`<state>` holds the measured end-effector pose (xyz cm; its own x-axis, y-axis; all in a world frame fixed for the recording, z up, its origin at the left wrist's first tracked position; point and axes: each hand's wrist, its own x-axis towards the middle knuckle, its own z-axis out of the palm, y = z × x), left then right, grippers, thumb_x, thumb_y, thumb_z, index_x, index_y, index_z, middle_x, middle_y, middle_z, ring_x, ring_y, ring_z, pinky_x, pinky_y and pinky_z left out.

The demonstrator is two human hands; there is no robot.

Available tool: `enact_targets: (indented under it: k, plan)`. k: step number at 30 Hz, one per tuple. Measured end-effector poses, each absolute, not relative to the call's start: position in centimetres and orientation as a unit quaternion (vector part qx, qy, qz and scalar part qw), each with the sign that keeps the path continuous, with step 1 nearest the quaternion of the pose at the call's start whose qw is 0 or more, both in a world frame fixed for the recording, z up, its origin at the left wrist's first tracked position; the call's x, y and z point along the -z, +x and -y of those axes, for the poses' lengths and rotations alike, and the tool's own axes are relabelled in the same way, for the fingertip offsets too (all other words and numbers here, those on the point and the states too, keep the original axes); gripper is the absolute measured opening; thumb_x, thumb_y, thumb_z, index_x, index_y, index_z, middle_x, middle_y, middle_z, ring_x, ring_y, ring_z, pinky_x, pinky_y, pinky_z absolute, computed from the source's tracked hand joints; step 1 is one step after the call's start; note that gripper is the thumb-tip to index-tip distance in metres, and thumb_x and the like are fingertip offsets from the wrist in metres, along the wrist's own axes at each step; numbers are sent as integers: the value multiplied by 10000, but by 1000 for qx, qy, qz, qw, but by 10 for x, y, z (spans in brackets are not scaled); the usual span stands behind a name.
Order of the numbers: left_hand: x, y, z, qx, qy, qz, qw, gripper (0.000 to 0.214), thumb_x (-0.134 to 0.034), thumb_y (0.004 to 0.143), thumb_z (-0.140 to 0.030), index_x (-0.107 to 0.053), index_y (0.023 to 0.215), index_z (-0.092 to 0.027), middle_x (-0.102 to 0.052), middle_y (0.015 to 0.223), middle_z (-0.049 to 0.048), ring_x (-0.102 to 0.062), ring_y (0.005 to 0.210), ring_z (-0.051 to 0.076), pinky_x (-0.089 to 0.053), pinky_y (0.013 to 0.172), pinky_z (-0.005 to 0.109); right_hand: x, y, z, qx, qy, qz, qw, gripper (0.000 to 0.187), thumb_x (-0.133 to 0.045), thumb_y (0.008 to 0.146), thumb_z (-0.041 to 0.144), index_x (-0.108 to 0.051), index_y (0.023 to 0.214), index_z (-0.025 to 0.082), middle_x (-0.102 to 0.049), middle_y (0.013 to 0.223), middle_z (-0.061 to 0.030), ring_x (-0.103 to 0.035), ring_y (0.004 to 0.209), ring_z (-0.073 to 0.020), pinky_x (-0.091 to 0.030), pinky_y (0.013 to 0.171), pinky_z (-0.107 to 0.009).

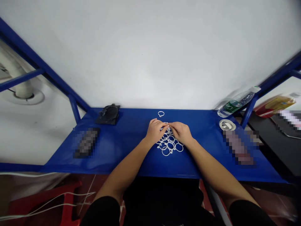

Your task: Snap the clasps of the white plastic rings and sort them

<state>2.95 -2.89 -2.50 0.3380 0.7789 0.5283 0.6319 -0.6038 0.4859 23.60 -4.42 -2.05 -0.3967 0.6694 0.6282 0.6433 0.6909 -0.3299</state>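
Observation:
Several thin white rings with small knobs or clasps lie in an overlapping pile on the blue tabletop. Over the far side of this pile, my left hand and my right hand meet fingertip to fingertip. Both are closed in a pinch on what looks like one white ring, mostly covered by the fingers. The exact spot each hand grips is too small to make out. Beyond my hands, a single white ring lies apart from the pile, its clasp toward me.
Black crumpled material and a blurred dark object lie on the left. To the right are a plastic water bottle, a coiled white cable or tape and a blurred pinkish object. A white wall rises behind.

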Motion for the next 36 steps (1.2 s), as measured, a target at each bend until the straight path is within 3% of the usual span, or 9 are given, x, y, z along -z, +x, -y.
enact_targets:
  k: [4, 7, 9, 15, 20, 25, 32, 36]
  plan:
    - [28, 25, 13, -309, 807, -495, 92, 315, -490, 1067, -420, -730, 1216, -279, -729, 1267, 52, -603, 1243, 238, -360, 1177, 445, 8, 246, 45, -8, -414, 821, 392, 237, -577, 1025, 261, -745, 1192, 257, -801, 1068, -80, -759, 971, -243, -614, 897, -404]
    - [35, 25, 3, -257, 786, -554, 95, 491, -471, 1056, -519, -561, 1485, -296, -660, 1389, 83, -538, 1315, 289, -365, 1145, 473, -1, 251, 47, -3, -408, 821, 400, 195, -634, 1007, 340, -763, 1123, 251, -805, 1004, -75, -762, 915, -238, -617, 854, -394]
    - [39, 26, -1, -220, 783, -573, 96, 602, -445, 1039, -605, -475, 1559, -304, -617, 1440, 108, -507, 1340, 327, -367, 1131, 505, -5, 251, 48, 3, -407, 817, 409, 199, -653, 998, 378, -764, 1090, 242, -805, 961, -72, -761, 870, -230, -614, 818, -380]
    - [44, 26, -2, -153, 808, -557, 116, 734, -340, 996, -750, -414, 1597, -334, -309, 1714, 83, -275, 1541, 424, -287, 1182, 621, -4, 243, 50, -22, -401, 827, 394, 208, -617, 1016, 377, -764, 1052, 235, -800, 954, -73, -750, 844, -219, -592, 776, -359]
    - [46, 28, -3, -141, 815, -548, 122, 754, -324, 1000, -746, -370, 1619, -319, -373, 1687, 75, -285, 1551, 411, -250, 1216, 621, -3, 239, 53, -42, -398, 823, 404, 227, -592, 1029, 379, -769, 1050, 238, -800, 968, -71, -749, 865, -215, -595, 804, -361]
    - [46, 30, -2, -158, 812, -549, 119, 705, -344, 1006, -723, -441, 1576, -320, -407, 1669, 68, -314, 1538, 420, -235, 1223, 657, -2, 239, 35, -52, -422, 813, 399, 238, -562, 1044, 360, -768, 1071, 242, -795, 978, -71, -747, 891, -223, -594, 813, -360]
    - [44, 30, 0, -149, 808, -554, 132, 716, -324, 1005, -740, -516, 1524, -285, -386, 1679, 85, -279, 1559, 416, -193, 1247, 671, 0, 219, -44, -64, -441, 860, 249, 362, -531, 1023, 206, -664, 1360, 214, -726, 1288, -102, -706, 1129, -235, -574, 949, -350]
    - [40, 30, 2, -159, 803, -556, 144, 673, -348, 1017, -704, -507, 1525, -292, -411, 1665, 80, -283, 1563, 402, -179, 1258, 671, 7, 203, -68, -32, -429, 897, 103, 431, -545, 966, 102, -703, 1338, 253, -706, 1331, -99, -739, 1023, -218, -563, 822, -281]
